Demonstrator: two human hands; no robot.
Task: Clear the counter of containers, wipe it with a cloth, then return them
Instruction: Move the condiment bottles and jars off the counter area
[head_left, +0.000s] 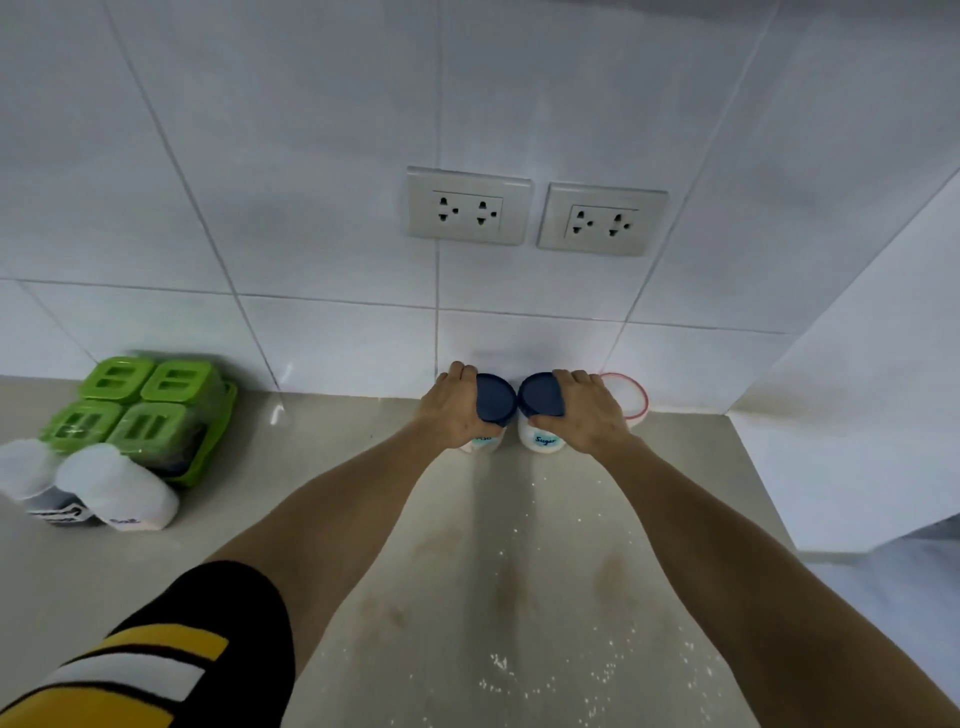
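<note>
The left hand (451, 410) and the right hand (584, 410) each gripped one blue-lidded jar (493, 402) from above, at the wall on the counter (332, 519), probably to carry two jars at once

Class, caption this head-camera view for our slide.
Left hand and right hand each grip a blue-lidded jar at the tiled wall.

Two bare forearms reach forward, ending in the left hand (451, 410) and right hand (586, 410). Neither wrist wears a watch, band or ring that can be made out. Behind the left hand, at the upper arm, sits a short black sleeve (171, 660) crossed by yellow and white stripes.
</note>
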